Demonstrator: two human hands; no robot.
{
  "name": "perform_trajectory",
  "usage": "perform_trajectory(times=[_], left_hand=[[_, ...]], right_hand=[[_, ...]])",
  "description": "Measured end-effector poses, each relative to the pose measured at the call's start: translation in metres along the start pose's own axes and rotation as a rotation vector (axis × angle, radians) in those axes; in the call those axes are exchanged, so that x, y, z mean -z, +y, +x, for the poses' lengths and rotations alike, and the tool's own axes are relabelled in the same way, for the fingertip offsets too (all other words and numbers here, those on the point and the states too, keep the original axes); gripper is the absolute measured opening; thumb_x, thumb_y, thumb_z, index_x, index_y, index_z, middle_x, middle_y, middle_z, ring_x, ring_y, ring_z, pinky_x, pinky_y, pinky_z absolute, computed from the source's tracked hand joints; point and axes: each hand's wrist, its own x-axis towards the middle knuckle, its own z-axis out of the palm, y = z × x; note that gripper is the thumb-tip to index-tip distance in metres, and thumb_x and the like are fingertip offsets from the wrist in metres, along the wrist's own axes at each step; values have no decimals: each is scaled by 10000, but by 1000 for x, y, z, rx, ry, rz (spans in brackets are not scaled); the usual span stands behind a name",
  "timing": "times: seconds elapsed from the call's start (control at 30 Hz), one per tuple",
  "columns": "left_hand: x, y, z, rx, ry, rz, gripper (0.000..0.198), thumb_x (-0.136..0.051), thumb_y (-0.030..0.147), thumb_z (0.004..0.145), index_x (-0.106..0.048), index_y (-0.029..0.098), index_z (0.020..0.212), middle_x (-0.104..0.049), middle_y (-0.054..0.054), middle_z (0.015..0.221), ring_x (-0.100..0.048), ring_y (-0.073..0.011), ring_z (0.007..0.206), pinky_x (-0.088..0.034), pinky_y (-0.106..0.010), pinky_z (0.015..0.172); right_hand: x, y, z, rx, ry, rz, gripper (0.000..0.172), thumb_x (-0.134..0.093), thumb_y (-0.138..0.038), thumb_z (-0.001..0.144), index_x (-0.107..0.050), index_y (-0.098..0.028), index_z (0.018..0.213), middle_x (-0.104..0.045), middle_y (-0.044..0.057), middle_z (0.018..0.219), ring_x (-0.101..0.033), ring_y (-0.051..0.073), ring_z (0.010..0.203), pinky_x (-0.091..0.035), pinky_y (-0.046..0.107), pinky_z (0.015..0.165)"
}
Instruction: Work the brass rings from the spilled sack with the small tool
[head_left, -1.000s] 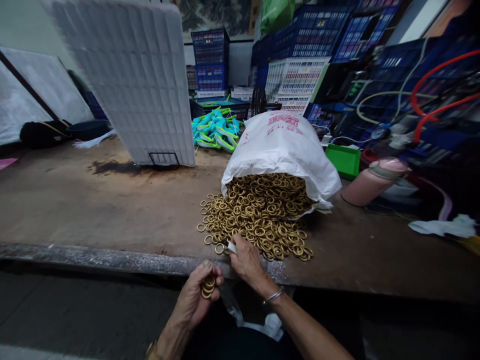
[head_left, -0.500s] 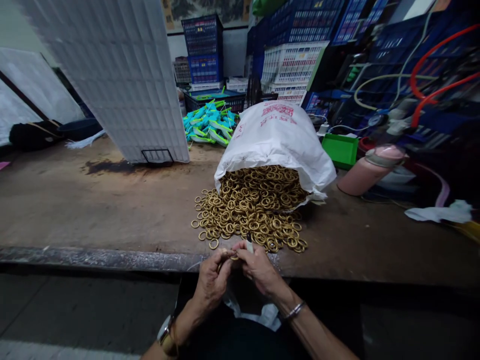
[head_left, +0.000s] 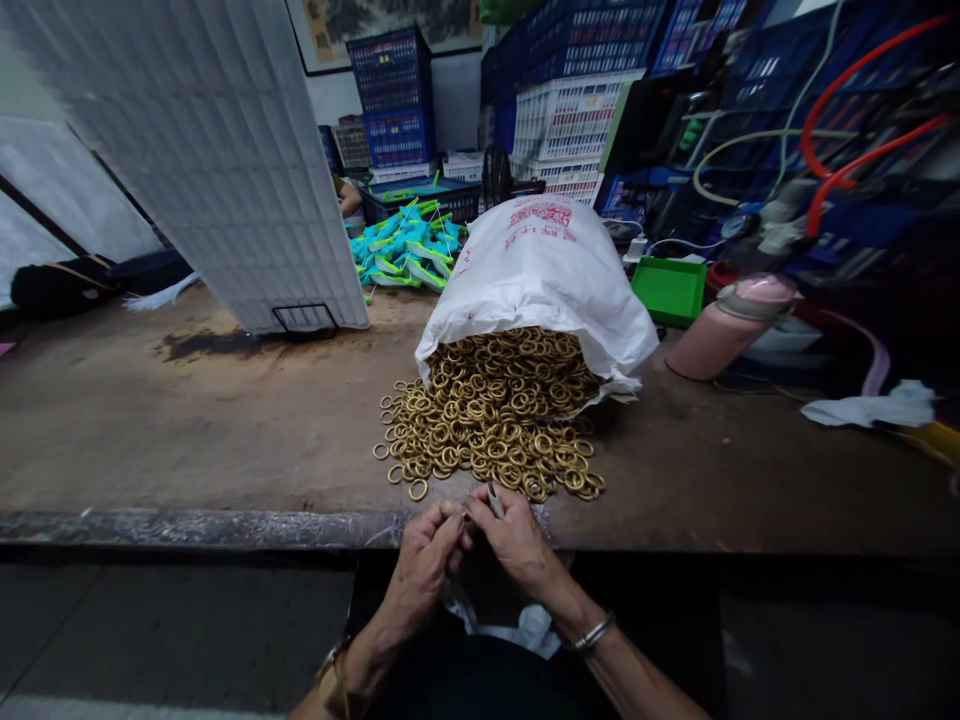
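Many brass-coloured rings (head_left: 487, 430) spill onto the brown table from the mouth of a white sack (head_left: 540, 270) with red print. At the table's front edge, just below the rings, my left hand (head_left: 427, 560) is closed, with thumb and fingers pinched together; what it pinches is mostly hidden. Its fingertips meet those of my right hand (head_left: 517, 545), which is also closed and has a small pale tool with a dark tip (head_left: 495, 500) between its fingers. A pale plastic bag (head_left: 517, 630) lies below my hands.
A tall white ribbed panel (head_left: 225, 180) stands left on the table (head_left: 225, 430). Behind are turquoise and green pieces (head_left: 409, 245) and stacked crates (head_left: 397, 95). To the right are a green tray (head_left: 669, 290), a pink bottle (head_left: 724, 330) and red hoses (head_left: 817, 150). Part of a person's arm (head_left: 349, 198) shows beside the panel.
The view has shifted slightly, and the person's arm now shows beside the panel. My left hand has turned a little; the ring seen earlier between my fingertips is now hardly visible.
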Motion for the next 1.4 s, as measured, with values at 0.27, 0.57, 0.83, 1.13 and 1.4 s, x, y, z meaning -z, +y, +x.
perform_trajectory(times=[0.27,0.57,0.83,1.13,1.4], left_hand=[[-2,2,-2,29,-5,-139,304,-553,464,738,-467,173,716,-439,66,572,-270,-22,394,-174,-147,368],[-2,1,-2,-10,82,-89,298,-592,435,716,-461,169,734,-452,57,573,-301,-27,421,-203,-146,389],[8,-4,-17,11,-13,-84,265,-521,412,788,-464,161,722,-428,63,539,-285,-18,393,-192,-141,373],[24,-4,-26,92,-39,-448,246,-554,373,767,-498,138,717,-527,-7,702,-385,-39,446,-229,-149,348],[43,-7,-24,95,0,-603,126,-557,281,754,-520,171,803,-552,-6,676,-463,-75,475,-286,-159,365]], right_hand=[[3,6,-2,48,27,-166,238,-380,-299,794,-471,-190,602,-457,-31,537,-407,103,521,-304,215,517],[-2,9,-14,188,-115,-664,225,-405,-57,672,-535,-192,798,-618,21,733,-537,136,668,-285,226,580],[-2,4,-1,72,-116,-945,236,-397,-66,718,-549,-171,864,-636,44,760,-563,146,677,-259,242,551],[-35,-1,15,259,-76,-930,202,-437,-107,736,-503,-193,906,-617,28,861,-547,146,751,-281,245,601],[-59,-4,29,168,-5,-1018,130,-437,-219,812,-468,-211,938,-606,30,906,-580,173,765,-294,274,591]])
